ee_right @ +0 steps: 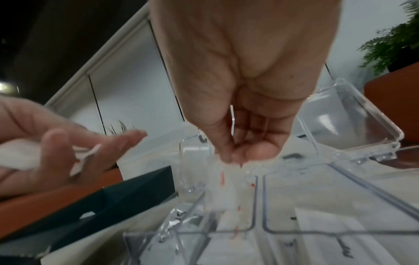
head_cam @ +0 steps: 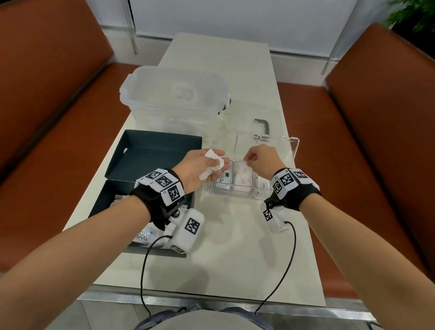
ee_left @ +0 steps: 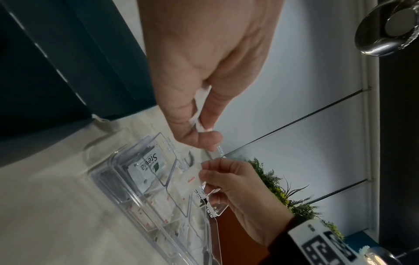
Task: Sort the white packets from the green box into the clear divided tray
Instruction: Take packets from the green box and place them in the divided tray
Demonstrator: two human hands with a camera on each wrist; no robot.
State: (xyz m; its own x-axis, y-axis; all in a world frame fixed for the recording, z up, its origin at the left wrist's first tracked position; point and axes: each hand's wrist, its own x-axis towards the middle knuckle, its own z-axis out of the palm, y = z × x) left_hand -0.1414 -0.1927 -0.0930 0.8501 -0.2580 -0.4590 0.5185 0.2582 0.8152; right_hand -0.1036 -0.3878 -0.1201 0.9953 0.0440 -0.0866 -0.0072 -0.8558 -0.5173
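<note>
The table [head_cam: 250, 250] carries the green box [head_cam: 146, 153] at the left, a lidded plastic tub [head_cam: 173, 97] beyond it, and the clear tray [head_cam: 240, 191] at the right, its lid [head_cam: 289, 146] laid back on the far side. Packets are already held in the tray's near compartments; more are left in the box's near half.

A red-printed packet [ee_right: 223, 182] is pinched between thumb and fingertips of the right hand [head_cam: 262, 160] and hangs over the middle compartment. It should probably be lowered straight down between the dividers and let go only once low inside, so it lies flat on its like and does not catch a wall.

A small stack of packets [head_cam: 212, 165] is kept in the left hand [head_cam: 199, 170], fingers curled round it, just left of the tray; it is best held level for the next pick.

The whole layout is given only by the head view. The red lettering and the pinch are shown by the right wrist view, and the "Stevia" packet [ee_left: 150, 164] in the left compartment is shown clearly by the left wrist view.
</note>
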